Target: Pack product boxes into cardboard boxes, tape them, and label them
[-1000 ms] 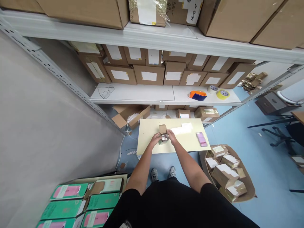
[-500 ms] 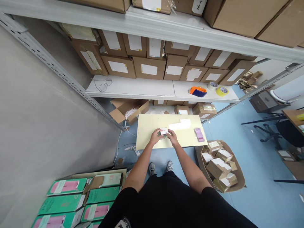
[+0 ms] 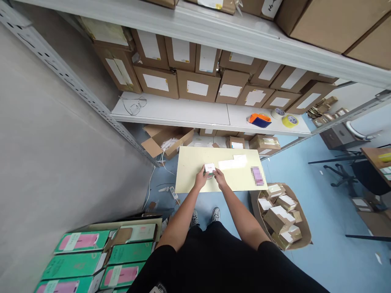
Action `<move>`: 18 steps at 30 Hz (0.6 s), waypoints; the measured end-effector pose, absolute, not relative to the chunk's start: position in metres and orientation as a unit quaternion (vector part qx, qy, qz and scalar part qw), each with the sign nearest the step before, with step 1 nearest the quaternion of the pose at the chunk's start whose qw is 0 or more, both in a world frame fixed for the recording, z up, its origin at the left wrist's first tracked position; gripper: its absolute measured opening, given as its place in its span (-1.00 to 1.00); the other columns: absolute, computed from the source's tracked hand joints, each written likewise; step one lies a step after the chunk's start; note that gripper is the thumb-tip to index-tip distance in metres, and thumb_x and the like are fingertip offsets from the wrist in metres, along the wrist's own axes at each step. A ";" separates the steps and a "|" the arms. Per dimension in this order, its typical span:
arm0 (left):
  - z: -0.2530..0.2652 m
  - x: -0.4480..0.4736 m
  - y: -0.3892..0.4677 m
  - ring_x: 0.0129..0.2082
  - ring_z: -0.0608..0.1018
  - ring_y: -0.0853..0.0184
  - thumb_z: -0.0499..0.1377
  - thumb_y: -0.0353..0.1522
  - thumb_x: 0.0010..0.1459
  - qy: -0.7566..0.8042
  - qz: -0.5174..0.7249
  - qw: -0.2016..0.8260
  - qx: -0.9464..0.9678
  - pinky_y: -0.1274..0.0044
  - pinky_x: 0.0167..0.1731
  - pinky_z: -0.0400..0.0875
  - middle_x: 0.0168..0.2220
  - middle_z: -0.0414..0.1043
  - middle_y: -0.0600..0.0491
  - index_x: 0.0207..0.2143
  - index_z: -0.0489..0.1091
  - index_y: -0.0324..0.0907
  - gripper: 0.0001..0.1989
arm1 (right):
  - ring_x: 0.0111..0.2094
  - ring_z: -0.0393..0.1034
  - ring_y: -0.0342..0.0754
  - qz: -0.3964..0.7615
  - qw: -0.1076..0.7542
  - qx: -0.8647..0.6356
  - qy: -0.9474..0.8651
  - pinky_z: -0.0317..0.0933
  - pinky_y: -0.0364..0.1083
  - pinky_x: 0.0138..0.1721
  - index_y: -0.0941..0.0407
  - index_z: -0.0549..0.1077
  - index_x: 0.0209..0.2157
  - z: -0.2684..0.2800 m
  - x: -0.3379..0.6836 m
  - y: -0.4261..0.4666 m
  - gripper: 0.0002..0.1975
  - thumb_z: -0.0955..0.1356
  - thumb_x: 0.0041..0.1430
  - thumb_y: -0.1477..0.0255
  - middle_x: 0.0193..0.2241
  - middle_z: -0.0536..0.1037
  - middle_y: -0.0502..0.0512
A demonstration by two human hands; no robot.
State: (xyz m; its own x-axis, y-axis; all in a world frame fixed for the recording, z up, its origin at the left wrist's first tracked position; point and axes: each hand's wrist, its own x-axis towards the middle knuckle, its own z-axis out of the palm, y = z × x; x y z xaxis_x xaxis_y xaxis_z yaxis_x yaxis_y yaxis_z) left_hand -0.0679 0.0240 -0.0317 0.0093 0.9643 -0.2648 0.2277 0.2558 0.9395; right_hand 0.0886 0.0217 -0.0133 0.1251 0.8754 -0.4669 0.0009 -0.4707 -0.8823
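Note:
Between my two hands is a small box (image 3: 209, 167) with a white end facing up and some green on its side, just above the pale yellow tabletop (image 3: 190, 162). My left hand (image 3: 200, 179) grips the box's left side, and my right hand (image 3: 219, 178) closes on its right side. Red marks show on the white end, too small to read. To the right of my hands lie white paper sheets (image 3: 232, 162). A blurred pink-purple item (image 3: 257, 176) rests near the table's right edge.
Beside the table's right corner stands a large carton (image 3: 306, 228) holding several taped parcels. Green and pink boxes (image 3: 75, 264) fill a carton at lower left. Ahead, a shelf (image 3: 189, 111) carries cartons, eyeglasses (image 3: 134, 106), an orange-and-blue tape dispenser (image 3: 259, 120) and yellow tape (image 3: 290, 121).
The small box has turned in my hands, so more of its white end with red marks shows. My right hand has moved slightly left and down. The camera view has shifted a little.

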 end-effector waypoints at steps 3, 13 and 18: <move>-0.031 -0.092 0.044 0.13 0.57 0.08 0.19 -0.16 0.27 0.620 0.373 0.489 0.486 0.28 0.15 0.42 0.10 0.58 -0.10 0.38 0.24 -0.16 -0.33 | 0.00 0.47 0.09 0.582 0.377 -0.624 -0.360 0.33 0.01 -0.01 0.05 0.51 0.11 -0.013 0.063 0.047 -0.34 0.43 0.03 0.00 0.00 0.63 0.15; -0.028 -0.184 0.127 0.08 0.59 0.13 0.21 -0.15 0.25 0.611 0.442 0.484 0.445 0.31 0.16 0.43 0.10 0.57 -0.11 0.33 0.32 -0.18 -0.36 | 0.00 0.47 0.08 0.610 0.385 -0.552 -0.419 0.35 0.05 0.03 0.02 0.45 0.17 -0.019 -0.041 0.127 -0.37 0.35 0.17 -0.02 -0.05 0.64 0.14; -0.029 -0.184 0.122 0.15 0.56 0.11 0.22 -0.06 0.22 0.655 0.396 0.452 0.458 0.30 0.18 0.39 0.12 0.56 -0.09 0.33 0.30 -0.12 -0.31 | 0.14 0.43 0.17 0.563 0.341 -0.627 -0.416 0.29 0.10 0.17 0.09 0.41 0.23 -0.018 -0.035 0.119 -0.25 0.40 0.12 -0.04 0.06 0.59 0.24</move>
